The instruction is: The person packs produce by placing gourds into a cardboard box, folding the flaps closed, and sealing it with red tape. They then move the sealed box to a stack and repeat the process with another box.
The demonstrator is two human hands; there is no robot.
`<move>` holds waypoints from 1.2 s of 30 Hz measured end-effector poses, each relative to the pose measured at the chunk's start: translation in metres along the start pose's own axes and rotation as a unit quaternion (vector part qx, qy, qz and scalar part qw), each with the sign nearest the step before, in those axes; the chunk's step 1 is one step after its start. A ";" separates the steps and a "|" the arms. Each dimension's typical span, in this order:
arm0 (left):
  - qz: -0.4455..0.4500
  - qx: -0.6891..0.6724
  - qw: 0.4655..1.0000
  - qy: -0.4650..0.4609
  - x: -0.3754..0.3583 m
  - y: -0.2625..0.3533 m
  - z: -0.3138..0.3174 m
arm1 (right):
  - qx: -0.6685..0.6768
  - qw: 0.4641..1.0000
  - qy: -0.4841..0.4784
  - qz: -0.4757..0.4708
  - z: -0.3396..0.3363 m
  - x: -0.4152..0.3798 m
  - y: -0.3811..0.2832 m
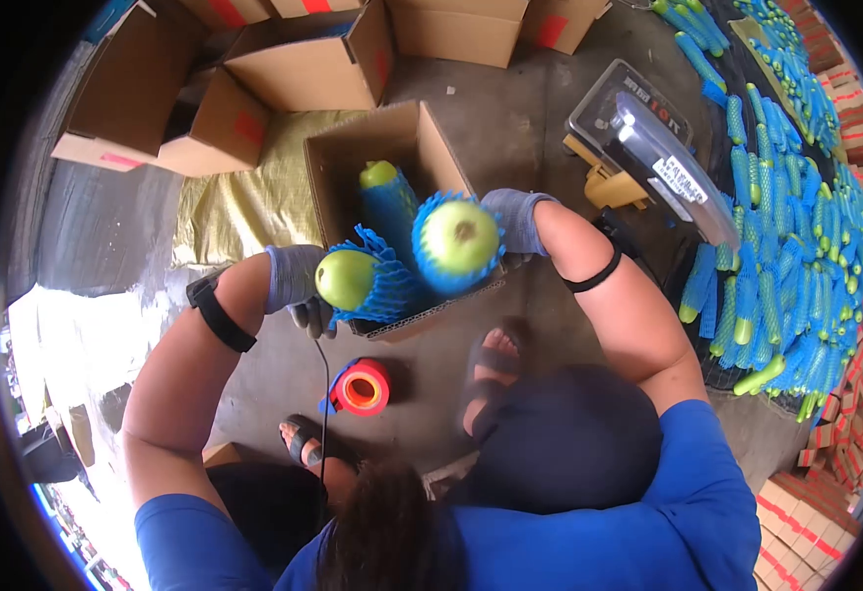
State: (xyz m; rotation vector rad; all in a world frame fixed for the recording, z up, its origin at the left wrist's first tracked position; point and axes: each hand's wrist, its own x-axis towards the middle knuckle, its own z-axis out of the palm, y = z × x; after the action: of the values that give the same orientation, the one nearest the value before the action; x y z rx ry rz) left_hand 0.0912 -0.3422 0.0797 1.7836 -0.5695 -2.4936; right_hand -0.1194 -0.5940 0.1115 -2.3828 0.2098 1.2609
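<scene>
My left hand (296,283), in a grey glove, is closed round a pale green gourd (345,280) in a blue foam net, at the near left of an open cardboard box (334,158). On the other side my right hand (518,221), gloved too, grips a second netted gourd (463,239). Its round end points up toward me and is higher than the box rim. Most fingers of both hands are hidden behind the gourds. Inside the box lies a third gourd (379,176) in blue netting, against the left part.
Several open cartons (304,72) stand behind the box. A digital scale (621,118) is at the right, beside a large heap of netted gourds (786,266). Red tape (379,386) lies on the floor near my feet. A thin cable (326,414) hangs by my left hand.
</scene>
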 end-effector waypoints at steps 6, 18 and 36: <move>-0.006 -0.106 0.994 -0.013 0.011 -0.046 0.110 | 0.054 0.996 0.034 -0.065 0.062 -0.015 -0.035; 0.028 -0.095 0.994 0.039 -0.010 -0.093 0.171 | 0.088 0.996 -0.002 -0.024 0.077 -0.023 -0.067; 0.102 0.227 0.602 0.759 0.007 -0.075 0.086 | 0.033 0.983 0.182 0.002 0.093 -0.024 -0.061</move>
State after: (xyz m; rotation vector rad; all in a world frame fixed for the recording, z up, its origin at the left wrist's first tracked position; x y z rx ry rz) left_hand 0.0240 -0.2498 0.0749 2.7690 -1.0083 -0.0129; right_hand -0.1828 -0.5003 0.1040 -2.5372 0.3607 0.7953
